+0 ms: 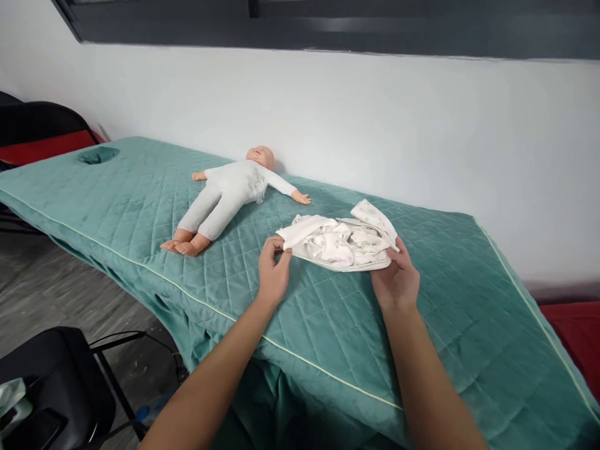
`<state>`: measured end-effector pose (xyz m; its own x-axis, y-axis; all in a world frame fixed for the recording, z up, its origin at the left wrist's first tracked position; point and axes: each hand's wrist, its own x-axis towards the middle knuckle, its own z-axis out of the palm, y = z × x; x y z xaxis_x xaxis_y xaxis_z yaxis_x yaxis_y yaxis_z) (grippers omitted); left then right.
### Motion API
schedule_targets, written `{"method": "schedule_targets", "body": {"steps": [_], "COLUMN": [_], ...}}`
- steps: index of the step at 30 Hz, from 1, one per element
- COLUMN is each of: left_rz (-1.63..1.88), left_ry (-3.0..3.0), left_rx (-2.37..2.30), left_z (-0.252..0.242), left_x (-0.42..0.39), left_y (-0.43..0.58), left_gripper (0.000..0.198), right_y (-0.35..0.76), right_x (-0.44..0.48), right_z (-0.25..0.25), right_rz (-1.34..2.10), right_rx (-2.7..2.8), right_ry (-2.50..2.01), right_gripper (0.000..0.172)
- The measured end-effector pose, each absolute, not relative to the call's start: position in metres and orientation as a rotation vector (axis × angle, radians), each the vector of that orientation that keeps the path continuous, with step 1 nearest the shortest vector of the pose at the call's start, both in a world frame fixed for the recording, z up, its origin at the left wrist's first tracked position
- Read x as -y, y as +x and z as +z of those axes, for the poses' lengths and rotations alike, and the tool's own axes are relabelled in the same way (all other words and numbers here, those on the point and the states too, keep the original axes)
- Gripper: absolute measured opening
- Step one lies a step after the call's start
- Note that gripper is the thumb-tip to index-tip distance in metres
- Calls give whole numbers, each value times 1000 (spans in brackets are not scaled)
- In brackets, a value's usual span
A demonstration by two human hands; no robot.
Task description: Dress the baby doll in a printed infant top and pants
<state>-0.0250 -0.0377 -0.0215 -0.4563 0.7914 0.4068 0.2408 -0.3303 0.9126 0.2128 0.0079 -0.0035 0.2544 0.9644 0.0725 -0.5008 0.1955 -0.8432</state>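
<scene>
A bunched white baby garment (337,240) with a small faint print is held between my hands above the green quilted cover. My left hand (274,269) pinches its left end between thumb and fingers. The right end is gripped by my right hand (397,272), its fingers partly under the cloth. One sleeve-like part sticks up at the upper right; how the rest is folded is hard to make out. Further left, a baby doll (234,190) in a white body covering lies on its back, arms spread, head toward the wall and bare feet toward the front edge.
The green quilted cover (450,350) drapes a long massage bed with a face hole (98,155) at its far left. A white wall (422,137) runs behind it. Black chairs (51,381) stand at the left, and something red (574,337) is at the right.
</scene>
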Motion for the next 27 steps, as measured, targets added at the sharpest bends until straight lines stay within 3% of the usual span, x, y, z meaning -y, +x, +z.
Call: {"method": "schedule_targets", "body": {"steps": [3, 7, 11, 17, 19, 23, 27], "left_rz": [1779, 1704, 1565, 1485, 1569, 1732, 1892], "left_ry": [1199, 1208, 1327, 1395, 1341, 1226, 1088], "left_rx": [-1477, -1384, -1317, -1346, -1349, -1318, -1356], "left_z": [-24, -27, -30, -33, -34, -31, -26], "left_x": [37, 33, 31, 31, 31, 32, 33], "left_y": [-25, -23, -22, -22, -22, -22, -23], "left_gripper": [9, 13, 14, 8, 8, 7, 8], "right_y": [212, 196, 177, 179, 183, 191, 209], "right_x": [-4, 14, 21, 12, 14, 19, 11], "right_z": [-3, 2, -2, -9, -6, 1, 7], "right_rz": [802, 253, 344, 512, 640, 808, 907], "right_rx": [743, 1327, 1908, 1871, 1771, 1457, 881], "right_ry": [-1109, -1120, -1091, -1192, -1196, -1221, -977], "right_gripper": [52, 43, 52, 58, 54, 28, 21]}}
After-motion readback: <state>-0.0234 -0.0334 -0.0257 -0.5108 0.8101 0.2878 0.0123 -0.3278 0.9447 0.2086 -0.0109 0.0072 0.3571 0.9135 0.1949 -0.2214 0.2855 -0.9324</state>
